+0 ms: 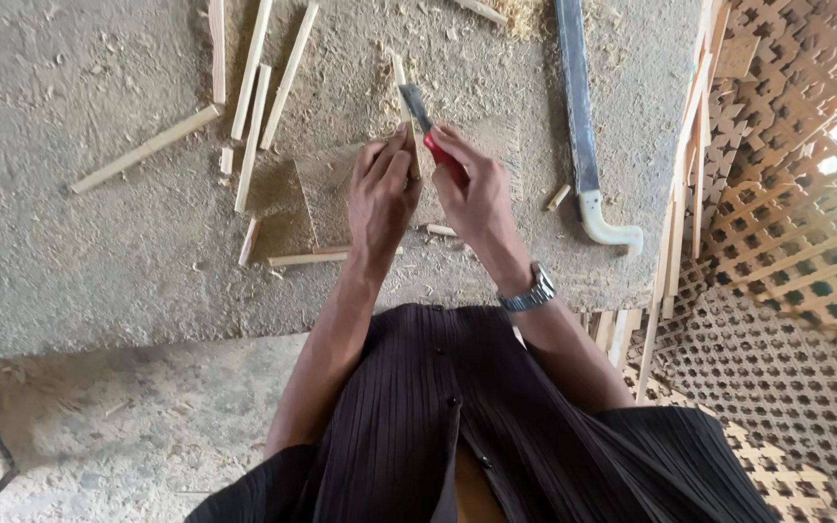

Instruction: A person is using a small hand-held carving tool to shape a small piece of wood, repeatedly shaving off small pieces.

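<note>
Dark pleated shirt (457, 426) fills the bottom, w/ a wristwatch (531, 292) above it. Right hand (477, 189) grips a red-handled knife (426, 124), blade up. Left hand (380, 189) pinches a thin wood stick (402, 97) vs. the blade. Both over the concrete slab (99, 242); machete (583, 126) lies well to the right, more sticks (254, 87) to the left.

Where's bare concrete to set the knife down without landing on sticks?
Bare slab lies left of the left hand, below the long stick. A narrower strip runs between the right hand and the saw. Crowded: sticks above the hands, lattice panels at right.
</note>
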